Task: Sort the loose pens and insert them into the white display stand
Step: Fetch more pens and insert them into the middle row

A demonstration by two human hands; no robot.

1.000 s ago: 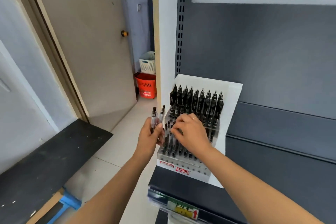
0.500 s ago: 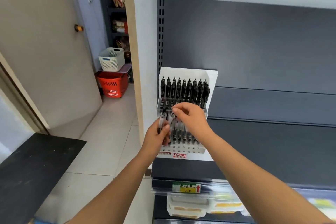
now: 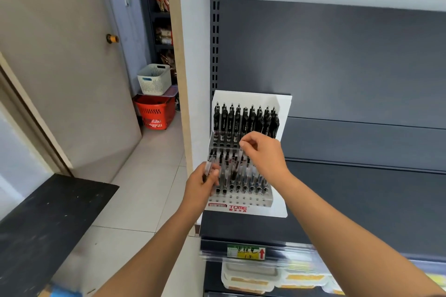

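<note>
A white display stand (image 3: pixel 283 113) with a red TOME label sits on a dark grey shelf (image 3: pixel 362 200). Its back row holds several black pens (image 3: pixel 245 123); the lower rows hold several clear pens (image 3: pixel 248 176). My left hand (image 3: pixel 200 184) grips a few loose clear pens (image 3: pixel 208 166) just left of the stand's lower rows. My right hand (image 3: pixel 261 154) hovers over the middle rows and pinches the top of one clear pen (image 3: pixel 237 164) that stands among the others.
A price tag (image 3: pixel 245 252) hangs on the shelf's front rail, with packaged goods (image 3: pixel 253 277) on the shelf below. To the left are a beige door (image 3: pixel 60 67), a red basket (image 3: pixel 154 111) under a white basket (image 3: pixel 154 78), and a black mat (image 3: pixel 43 224) on the tiled floor.
The view swung right, bringing the stand square on. My right hand rose from the lower rows to pinch a pen top. My left hand dropped lower beside the stand with its pens.
</note>
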